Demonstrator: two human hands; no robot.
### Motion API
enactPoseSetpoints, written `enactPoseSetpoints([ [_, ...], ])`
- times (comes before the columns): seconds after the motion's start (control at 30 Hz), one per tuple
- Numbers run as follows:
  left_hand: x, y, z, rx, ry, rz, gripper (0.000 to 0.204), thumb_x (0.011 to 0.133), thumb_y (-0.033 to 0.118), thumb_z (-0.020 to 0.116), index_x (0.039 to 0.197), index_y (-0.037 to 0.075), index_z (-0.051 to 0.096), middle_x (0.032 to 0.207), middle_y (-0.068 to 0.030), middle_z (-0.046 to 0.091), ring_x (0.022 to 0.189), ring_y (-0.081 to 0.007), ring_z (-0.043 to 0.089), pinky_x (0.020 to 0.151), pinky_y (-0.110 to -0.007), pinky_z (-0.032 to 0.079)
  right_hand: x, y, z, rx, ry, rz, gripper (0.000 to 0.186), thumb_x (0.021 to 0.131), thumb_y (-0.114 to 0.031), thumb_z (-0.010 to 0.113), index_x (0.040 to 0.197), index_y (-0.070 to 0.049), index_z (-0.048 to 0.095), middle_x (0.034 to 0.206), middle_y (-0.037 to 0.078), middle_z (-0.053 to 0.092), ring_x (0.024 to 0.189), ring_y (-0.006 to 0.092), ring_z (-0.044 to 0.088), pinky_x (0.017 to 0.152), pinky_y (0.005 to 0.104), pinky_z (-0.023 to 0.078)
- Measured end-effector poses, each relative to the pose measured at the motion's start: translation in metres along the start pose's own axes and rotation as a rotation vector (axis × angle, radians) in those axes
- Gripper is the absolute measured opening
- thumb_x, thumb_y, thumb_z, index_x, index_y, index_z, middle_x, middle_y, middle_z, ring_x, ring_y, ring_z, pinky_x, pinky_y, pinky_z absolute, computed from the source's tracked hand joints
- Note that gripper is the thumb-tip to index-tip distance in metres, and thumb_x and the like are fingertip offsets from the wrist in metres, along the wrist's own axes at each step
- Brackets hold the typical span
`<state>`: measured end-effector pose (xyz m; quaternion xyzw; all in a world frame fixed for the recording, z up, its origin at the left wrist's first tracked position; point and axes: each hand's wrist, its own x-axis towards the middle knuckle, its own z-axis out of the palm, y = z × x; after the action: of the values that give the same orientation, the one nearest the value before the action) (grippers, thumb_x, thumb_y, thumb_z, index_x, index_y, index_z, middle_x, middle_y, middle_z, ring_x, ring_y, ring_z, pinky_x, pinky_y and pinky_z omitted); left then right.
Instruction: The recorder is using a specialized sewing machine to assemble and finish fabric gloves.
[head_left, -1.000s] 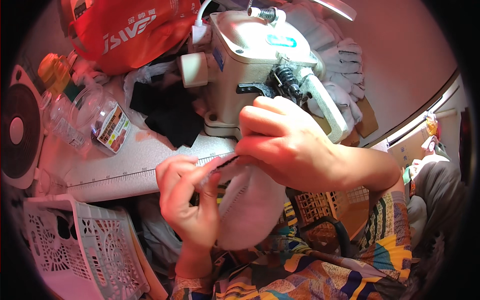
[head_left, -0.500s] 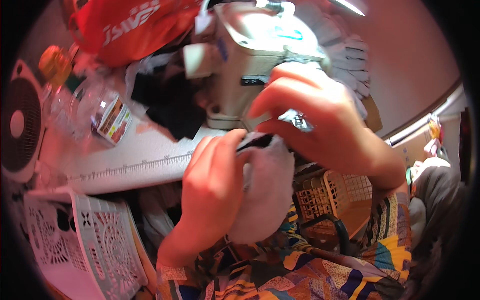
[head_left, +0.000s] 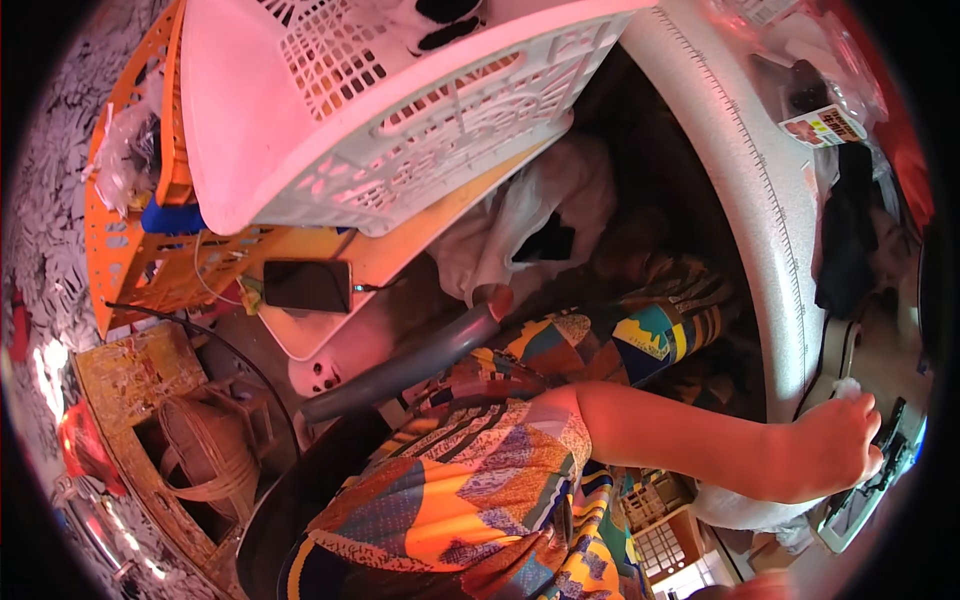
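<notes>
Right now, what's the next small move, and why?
I'd probably turn the head right, toward the left hand: it sits near the picture's right edge, with white cloth partly hidden by its forearm, while a white basket takes up much of the view.

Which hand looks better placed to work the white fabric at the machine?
Probably the left hand: it is curled beside the sewing machine, with white fabric below its wrist in the picture. The right hand seemingly shows only as a blur at the bottom edge.
</notes>
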<state>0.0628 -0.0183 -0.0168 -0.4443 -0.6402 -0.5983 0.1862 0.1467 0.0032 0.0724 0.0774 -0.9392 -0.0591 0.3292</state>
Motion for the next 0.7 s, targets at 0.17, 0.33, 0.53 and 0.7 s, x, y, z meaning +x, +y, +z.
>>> enactPoseSetpoints([
  [0.17,0.005,0.012,0.005,-0.070,-0.028,-0.025,0.021,0.073,0.016,0.066,0.084,-0.002,0.065,0.086,-0.0168,0.061,0.089,-0.0287,0.054,0.069,-0.036,0.046,0.007,-0.028,0.035,0.103,-0.031,0.008,0.023,0.084,-0.016,0.075,0.091,0.004,0.064,0.087,0.016,0.063,0.079,0.0311,0.060,0.073,0.0392,0.050],
  [0.33,0.006,0.012,0.028,-0.123,-0.003,-0.154,0.019,0.079,0.016,0.060,0.086,-0.001,0.066,0.086,-0.0160,0.059,0.090,-0.0310,0.054,0.068,-0.040,0.048,0.014,-0.028,0.072,0.190,-0.040,-0.027,0.026,0.085,-0.017,0.074,0.095,0.004,0.063,0.090,0.017,0.062,0.082,0.0324,0.059,0.075,0.0399,0.049],
  [0.53,0.009,0.016,0.031,-0.079,-0.056,-0.108,0.021,0.079,0.018,0.061,0.091,0.002,0.068,0.087,-0.0158,0.060,0.092,-0.0310,0.055,0.069,-0.042,0.048,0.024,-0.041,0.085,0.201,-0.055,-0.076,0.029,0.086,-0.020,0.073,0.099,0.004,0.062,0.095,0.019,0.060,0.086,0.0341,0.058,0.078,0.0408,0.047],
  [0.7,0.013,0.017,0.051,-0.223,-0.021,-0.290,0.019,0.080,0.019,0.060,0.090,0.004,0.066,0.087,-0.0154,0.060,0.090,-0.0302,0.055,0.069,-0.041,0.047,0.029,-0.039,0.092,0.235,-0.044,-0.089,0.032,0.087,-0.021,0.072,0.102,0.004,0.061,0.098,0.019,0.059,0.089,0.0354,0.056,0.080,0.0416,0.046],
])
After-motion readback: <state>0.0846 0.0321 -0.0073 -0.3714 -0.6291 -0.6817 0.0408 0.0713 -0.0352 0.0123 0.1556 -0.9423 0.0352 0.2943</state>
